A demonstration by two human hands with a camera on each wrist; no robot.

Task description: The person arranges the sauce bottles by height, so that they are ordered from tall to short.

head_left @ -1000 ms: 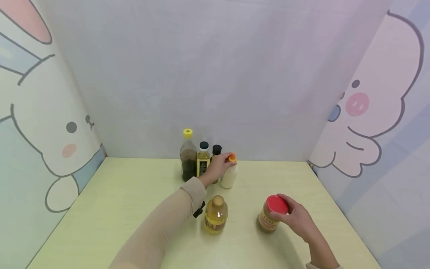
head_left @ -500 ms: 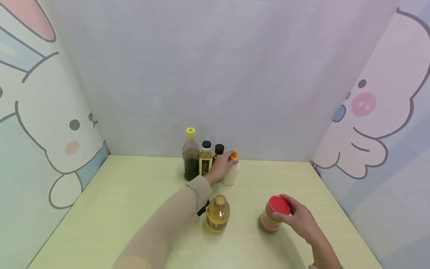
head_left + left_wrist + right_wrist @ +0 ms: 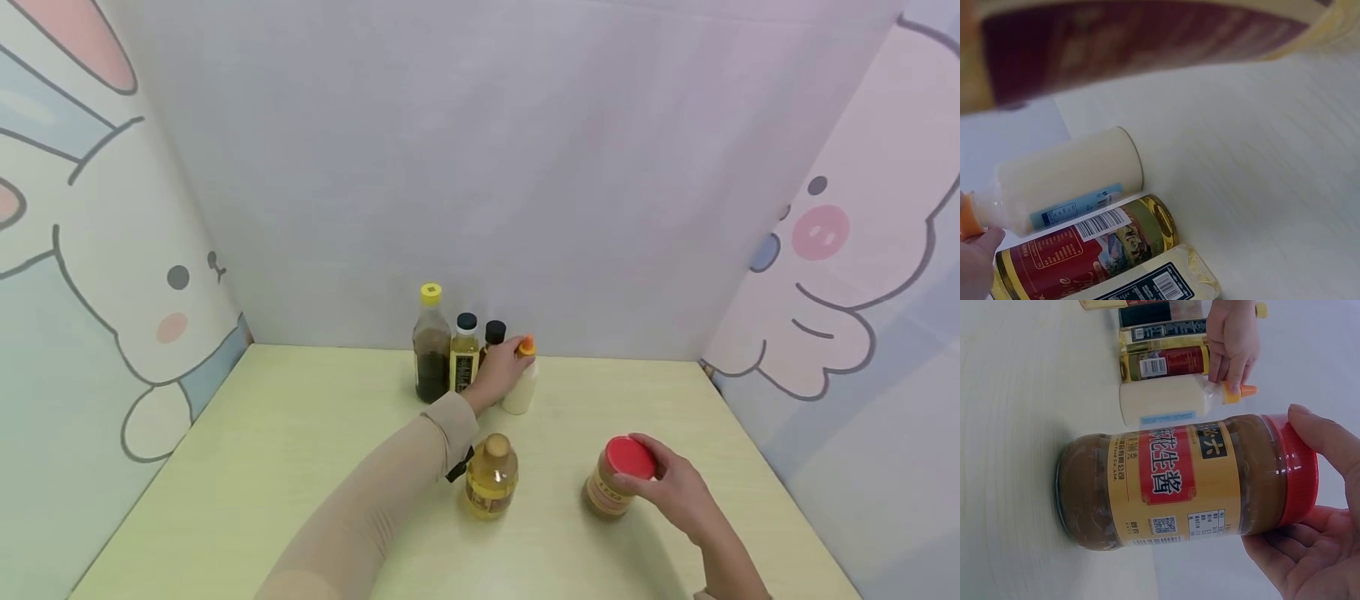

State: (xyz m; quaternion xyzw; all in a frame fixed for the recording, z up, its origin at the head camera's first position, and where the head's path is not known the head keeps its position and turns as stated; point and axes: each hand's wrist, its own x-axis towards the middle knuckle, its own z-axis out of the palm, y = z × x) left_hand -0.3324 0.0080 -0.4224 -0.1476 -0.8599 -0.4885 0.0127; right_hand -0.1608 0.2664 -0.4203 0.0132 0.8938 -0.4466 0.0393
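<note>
At the right end of the back row stands a squeeze bottle [image 3: 520, 395] of cream-coloured contents with an orange cap. My left hand [image 3: 497, 373] pinches that cap between thumb and fingers; in the left wrist view the bottle [image 3: 1072, 178] rests beside a red-labelled bottle [image 3: 1085, 250]. Farther right and nearer, my right hand [image 3: 678, 493] grips a peanut butter jar [image 3: 606, 492] by its red lid [image 3: 630, 458], thumb on one side and fingers on the other. The jar [image 3: 1160, 484] is upright on or just over the table; its base contact is hard to tell.
Left of the squeeze bottle are a yellow-capped dark sauce bottle [image 3: 432, 358], a black-capped oil bottle [image 3: 464, 354] and a partly hidden black-capped bottle [image 3: 495, 332]. A round golden oil bottle [image 3: 491, 487] stands in front, beside the left sleeve [image 3: 397, 475]. Walls enclose the table [image 3: 300, 433].
The whole scene has shifted slightly right in the head view. Both hands keep the same hold, and the bottles and jar look unmoved relative to one another.
</note>
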